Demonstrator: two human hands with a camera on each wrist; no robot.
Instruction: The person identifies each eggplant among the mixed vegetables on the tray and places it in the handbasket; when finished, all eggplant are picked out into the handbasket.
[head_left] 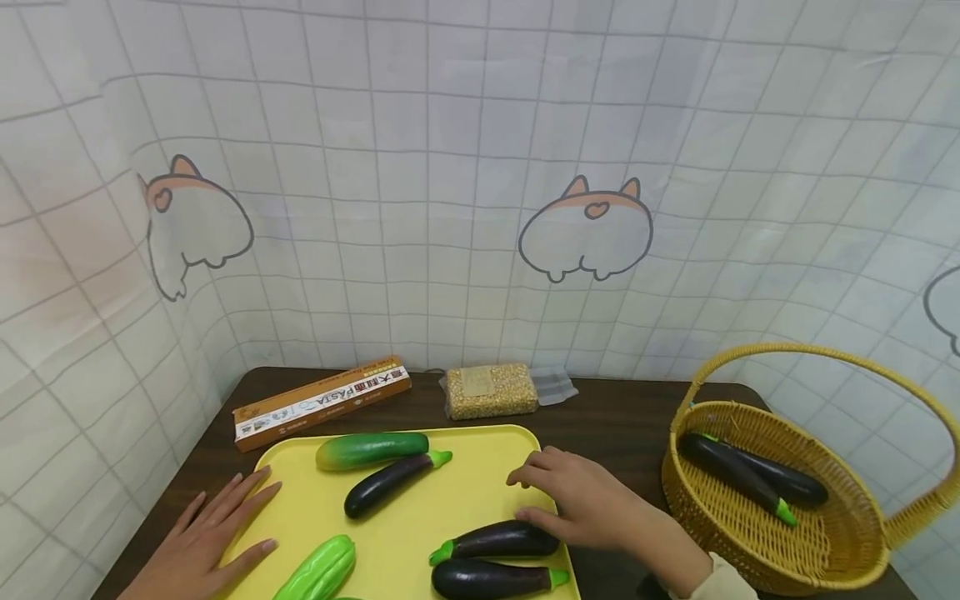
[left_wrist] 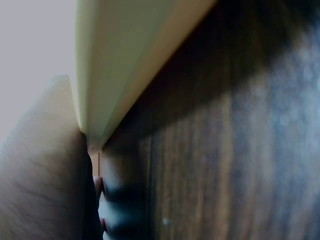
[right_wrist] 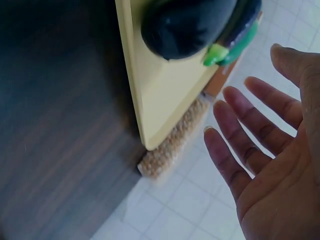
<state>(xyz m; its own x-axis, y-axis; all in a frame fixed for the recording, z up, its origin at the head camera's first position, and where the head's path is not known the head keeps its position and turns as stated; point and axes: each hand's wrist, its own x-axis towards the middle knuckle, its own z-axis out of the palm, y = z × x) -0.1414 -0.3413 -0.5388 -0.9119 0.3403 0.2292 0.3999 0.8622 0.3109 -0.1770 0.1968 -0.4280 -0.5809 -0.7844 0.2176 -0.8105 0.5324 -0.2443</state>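
Observation:
My left hand (head_left: 206,533) rests with spread fingers on the left rim of a yellow tray (head_left: 480,475). Over the tray's right edge hovers my right hand (head_left: 581,500), fingers loosely bent and nothing in them; the right wrist view shows its bare palm (right_wrist: 285,195). Just below it lie two eggplants, one (head_left: 506,540) behind the other (head_left: 491,578). Farther left on the tray are a dark green cucumber-like vegetable (head_left: 375,450), a third eggplant (head_left: 393,485) and a bright green ridged vegetable (head_left: 321,571), cut off by the frame's lower edge.
A woven basket (head_left: 675,492) with a tall handle stands at the right, holding two eggplants (head_left: 731,471). Behind the tray lie a pasta box (head_left: 322,404) and a clear bag of yellow kernels (head_left: 491,392). A tiled-pattern cloth (head_left: 450,208) hangs behind the dark wooden table (head_left: 622,417).

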